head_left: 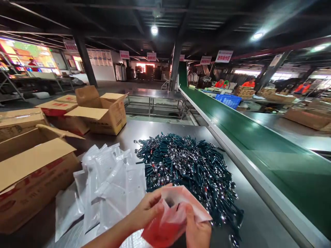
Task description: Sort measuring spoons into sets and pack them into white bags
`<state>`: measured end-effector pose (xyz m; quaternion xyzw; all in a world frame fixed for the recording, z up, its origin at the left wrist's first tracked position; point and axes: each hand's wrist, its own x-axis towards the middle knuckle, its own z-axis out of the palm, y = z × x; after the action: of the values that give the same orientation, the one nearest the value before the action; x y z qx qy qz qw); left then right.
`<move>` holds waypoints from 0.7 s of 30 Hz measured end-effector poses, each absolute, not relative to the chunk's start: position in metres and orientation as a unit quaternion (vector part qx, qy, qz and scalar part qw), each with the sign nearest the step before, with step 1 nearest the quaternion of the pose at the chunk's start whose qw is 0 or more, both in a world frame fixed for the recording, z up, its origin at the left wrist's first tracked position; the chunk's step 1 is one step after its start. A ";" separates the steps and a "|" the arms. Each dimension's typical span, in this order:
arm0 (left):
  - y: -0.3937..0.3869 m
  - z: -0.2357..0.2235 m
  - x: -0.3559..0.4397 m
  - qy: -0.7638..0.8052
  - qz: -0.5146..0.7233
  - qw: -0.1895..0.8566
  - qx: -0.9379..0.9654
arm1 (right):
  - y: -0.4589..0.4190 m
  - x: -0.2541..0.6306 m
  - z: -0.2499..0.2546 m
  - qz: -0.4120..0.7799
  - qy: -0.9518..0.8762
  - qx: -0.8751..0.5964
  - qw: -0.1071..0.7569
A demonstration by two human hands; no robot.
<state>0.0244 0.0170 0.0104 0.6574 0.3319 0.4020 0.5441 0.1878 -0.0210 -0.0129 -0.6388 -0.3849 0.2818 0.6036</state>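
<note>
Evidently both hands share one red-and-white pouch (165, 229), low in the view at six o'clock. The left hand (151, 210) pinches its upper left side between thumb and fingers; the right hand (198, 230) holds the opposite side, thumb pressed near the mouth. That mouth gapes slightly around something dark, too shadowed to identify, and the right fingers are largely hidden.

From the pouch, a heap of dark-handled spoons (181, 162) spreads from twelve to two o'clock, and overlapping white packets (111, 182) lie at ten, their contents unclear. Farther out at ten, the near carton (38, 172) is cut off by the frame; its large red lettering is only partly visible. The open carton (106, 117) at eleven carries print too small to read. Hanging at one o'clock, a sign (224, 56) shows pinkish-red characters, apparently 团购操作区.

Bare metal tabletop (181, 126) shows beyond the spoons at twelve, plus a strip at two, bounded by the pale rail (243, 156) of the green conveyor (258, 144).
</note>
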 end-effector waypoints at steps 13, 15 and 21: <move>0.006 0.015 0.045 0.368 0.448 0.580 0.572 | -0.008 0.190 0.006 -0.073 -0.494 -0.467 0.729; 0.000 0.019 0.051 0.355 0.437 0.587 0.582 | -0.011 0.181 0.021 -0.071 -0.609 -0.422 0.668; -0.012 0.018 0.054 0.355 0.426 0.528 0.643 | -0.016 0.165 0.036 -0.027 -0.693 -0.423 0.583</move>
<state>0.0542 -0.0117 0.0181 0.6433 0.3547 0.4263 0.5279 0.1649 -0.0159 0.0364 -0.4233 -0.6932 -0.0272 0.5827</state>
